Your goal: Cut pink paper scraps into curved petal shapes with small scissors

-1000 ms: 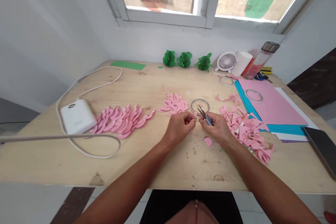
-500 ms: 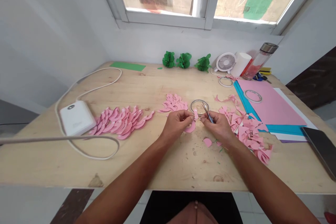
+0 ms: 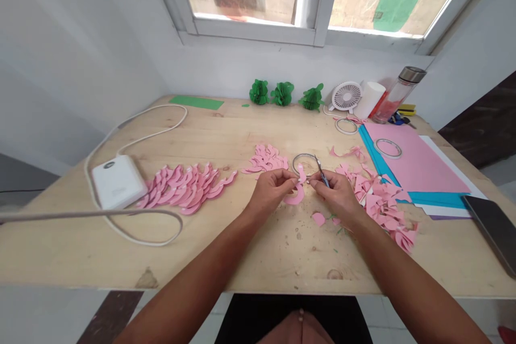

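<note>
My left hand (image 3: 273,187) pinches a curved pink paper cutout (image 3: 297,196) between thumb and fingers, its narrow end standing up. My right hand (image 3: 335,192) keeps a small pair of scissors (image 3: 321,172) in its grip, blades pointing up and away from the paper. The right thumb and fingertip are pinched close beside the cutout; whether they touch it I cannot tell. Just behind both hands lies a roll of tape (image 3: 294,164). A small pile of pink cutouts (image 3: 266,158) is beyond my left hand, and pink scraps (image 3: 382,204) spread beside my right forearm.
Farther left are overlapping pink cutouts (image 3: 189,185) beside a white power bank (image 3: 119,181) with a looped cable. Green paper ornaments (image 3: 282,93), a small fan (image 3: 347,96) and a bottle (image 3: 399,95) line the back. On the right are coloured sheets (image 3: 423,164) and a phone (image 3: 489,231).
The pink cutout has turned a little and shows more of its curve between my hands. The scissors have tilted slightly to the right, and my right fingertips sit slightly lower.
</note>
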### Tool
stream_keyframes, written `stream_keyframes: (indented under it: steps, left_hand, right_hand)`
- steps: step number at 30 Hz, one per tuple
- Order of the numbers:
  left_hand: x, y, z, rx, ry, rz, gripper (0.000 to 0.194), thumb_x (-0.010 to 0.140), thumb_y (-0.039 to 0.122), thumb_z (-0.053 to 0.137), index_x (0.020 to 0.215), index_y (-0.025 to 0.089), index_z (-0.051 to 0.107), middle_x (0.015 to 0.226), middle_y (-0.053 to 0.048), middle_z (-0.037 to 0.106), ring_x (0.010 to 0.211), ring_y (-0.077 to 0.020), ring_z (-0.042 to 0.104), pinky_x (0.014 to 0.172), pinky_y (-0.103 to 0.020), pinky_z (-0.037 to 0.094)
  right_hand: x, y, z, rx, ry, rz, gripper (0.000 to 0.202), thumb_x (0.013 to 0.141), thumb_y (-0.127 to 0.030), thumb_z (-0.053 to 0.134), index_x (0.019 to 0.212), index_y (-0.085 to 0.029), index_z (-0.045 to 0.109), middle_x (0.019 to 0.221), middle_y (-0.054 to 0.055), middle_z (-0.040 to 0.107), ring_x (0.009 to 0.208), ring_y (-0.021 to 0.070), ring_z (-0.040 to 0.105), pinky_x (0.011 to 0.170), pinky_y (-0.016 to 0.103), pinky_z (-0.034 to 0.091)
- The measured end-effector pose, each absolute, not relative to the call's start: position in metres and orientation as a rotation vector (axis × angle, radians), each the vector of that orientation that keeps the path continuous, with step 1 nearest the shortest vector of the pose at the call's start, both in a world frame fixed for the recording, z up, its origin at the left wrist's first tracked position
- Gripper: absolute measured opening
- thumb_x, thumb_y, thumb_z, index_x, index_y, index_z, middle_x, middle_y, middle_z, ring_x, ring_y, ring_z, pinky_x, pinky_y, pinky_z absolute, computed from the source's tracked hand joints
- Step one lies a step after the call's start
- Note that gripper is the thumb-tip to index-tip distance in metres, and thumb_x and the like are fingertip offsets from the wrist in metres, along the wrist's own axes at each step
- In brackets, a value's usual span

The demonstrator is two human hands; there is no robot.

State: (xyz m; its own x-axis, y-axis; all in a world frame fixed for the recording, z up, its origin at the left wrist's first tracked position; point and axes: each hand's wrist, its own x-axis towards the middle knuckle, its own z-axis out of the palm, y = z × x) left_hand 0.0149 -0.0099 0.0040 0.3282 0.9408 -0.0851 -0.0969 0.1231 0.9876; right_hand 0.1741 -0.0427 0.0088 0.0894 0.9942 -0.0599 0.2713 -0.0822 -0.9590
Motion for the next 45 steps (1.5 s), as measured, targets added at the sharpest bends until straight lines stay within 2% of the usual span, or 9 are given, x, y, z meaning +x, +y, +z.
stream_keyframes:
  steps: [14, 20, 33, 45]
  left_hand:
    - [0.016, -0.012, 0.007, 1.19, 0.902, 0.978, 0.014, 0.068, 0.026, 0.066, 0.067, 0.013, 0.064, 0.06, 0.0, 0.061, 0.054, -0.008, 0.052, 0.056, -0.02, 0.043]
    - [0.016, -0.012, 0.004, 1.204, 0.85, 0.975, 0.013, 0.07, 0.026, 0.065, 0.069, 0.012, 0.065, 0.061, 0.0, 0.061, 0.055, -0.0077, 0.053, 0.055, -0.019, 0.042]
    - [0.016, -0.012, 0.0, 1.268, 0.829, 0.896, 0.017, 0.071, 0.029, 0.065, 0.071, 0.013, 0.063, 0.063, -0.001, 0.062, 0.059, -0.0098, 0.055, 0.058, -0.022, 0.045]
    - [0.015, -0.01, 0.0, 1.32, 0.848, 0.88, 0.016, 0.069, 0.029, 0.064, 0.066, 0.013, 0.064, 0.063, -0.002, 0.063, 0.058, -0.0101, 0.055, 0.056, -0.022, 0.044]
  right_hand:
    - [0.176, -0.04, -0.001, -1.552, -1.418, 0.845, 0.024, 0.076, -0.039, 0.056, 0.072, -0.016, 0.06, 0.054, -0.005, 0.038, 0.05, 0.0085, 0.032, 0.047, 0.021, 0.023]
    - [0.176, -0.04, -0.002, -1.526, -1.439, 0.878, 0.031, 0.076, -0.045, 0.056, 0.071, -0.016, 0.06, 0.053, -0.005, 0.036, 0.05, 0.0087, 0.031, 0.046, 0.022, 0.023]
    - [0.176, -0.04, -0.001, -1.553, -1.378, 0.87, 0.026, 0.073, -0.04, 0.056, 0.066, -0.015, 0.058, 0.052, -0.005, 0.035, 0.049, 0.0083, 0.03, 0.046, 0.022, 0.022]
    - [0.177, -0.041, 0.003, -1.551, -1.299, 0.943, 0.029, 0.073, -0.044, 0.057, 0.068, -0.016, 0.057, 0.051, -0.005, 0.039, 0.047, 0.0085, 0.032, 0.043, 0.022, 0.022]
